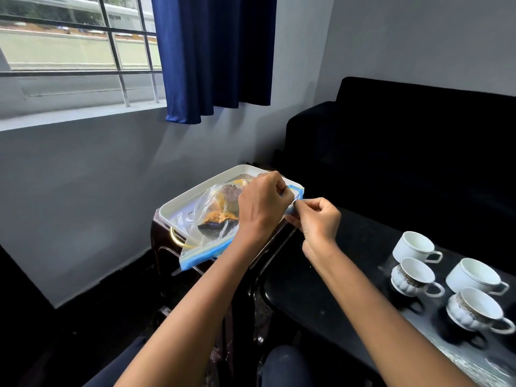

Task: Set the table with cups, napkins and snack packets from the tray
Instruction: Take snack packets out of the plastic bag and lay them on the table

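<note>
Four cups [446, 280] already set at table's [321, 275] right edge; left hand [262, 205], right hand [318, 219] pinching zip bag [206, 222] on tray [195, 195]; packets, napkins remaining.

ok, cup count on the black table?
4, all at the right: plain cup farthest back, ribbed cup before it, plain cup to its right, ribbed cup nearest. None visible in the tray.

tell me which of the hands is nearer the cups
Right. The right hand pinches the bag's end on the side toward the cups; the left hand is farther, over the tray.
</note>
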